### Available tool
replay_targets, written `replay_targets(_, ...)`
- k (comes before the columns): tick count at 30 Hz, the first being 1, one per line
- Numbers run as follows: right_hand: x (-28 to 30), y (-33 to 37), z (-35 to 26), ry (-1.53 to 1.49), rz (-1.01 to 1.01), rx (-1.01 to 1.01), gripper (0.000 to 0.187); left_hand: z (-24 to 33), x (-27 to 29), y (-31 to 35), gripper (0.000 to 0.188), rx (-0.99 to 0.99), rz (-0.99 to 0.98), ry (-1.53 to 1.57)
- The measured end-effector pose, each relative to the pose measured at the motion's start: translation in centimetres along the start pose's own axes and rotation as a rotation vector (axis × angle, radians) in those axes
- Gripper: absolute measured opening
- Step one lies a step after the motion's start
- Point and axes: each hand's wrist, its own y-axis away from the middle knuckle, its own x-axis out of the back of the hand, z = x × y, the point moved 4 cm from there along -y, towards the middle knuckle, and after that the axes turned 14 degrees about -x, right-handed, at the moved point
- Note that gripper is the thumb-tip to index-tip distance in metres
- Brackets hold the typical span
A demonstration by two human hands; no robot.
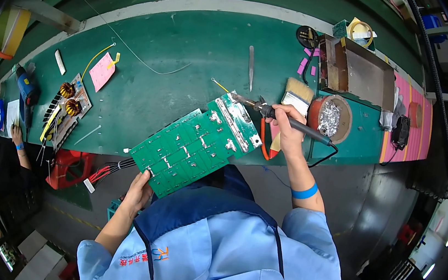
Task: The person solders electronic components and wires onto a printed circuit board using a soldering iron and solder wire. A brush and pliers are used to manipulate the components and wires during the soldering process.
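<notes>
A large green circuit board [179,148] lies tilted at the bench's near edge, with silvery solder patches and long solder strips on its face. My left hand [138,191] is closed on its lower left corner, thumb on top. In my right hand [289,132] is a black-handled soldering iron [309,130]. Its tip is at the board's upper right end, by the solder strips; whether it touches cannot be made out. A yellow wire [220,86] ends beside that end of the board. Orange-handled pliers [263,139] lie partly hidden close to my right hand.
Right of the iron stand a brush [297,94], a round bowl [347,111] of silvery scraps and a metal tray [365,65]. Tweezers [250,68] lie farther back. At left are a board with copper coils [73,107], a power drill [27,86] and another person [3,164].
</notes>
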Motion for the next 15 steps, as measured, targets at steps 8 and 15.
replay_targets(8, -0.18, -0.14, 0.31, -0.036, 0.0, -0.012, 0.017, 0.59, -0.58, -0.55, 0.047, 0.017, 0.037, -0.019)
replay_targets(15, 0.01, -0.31, 0.31, -0.022, 0.02, -0.012, 0.018, 0.6, -0.45, -0.69, 0.049, 0.014, 0.015, -0.041)
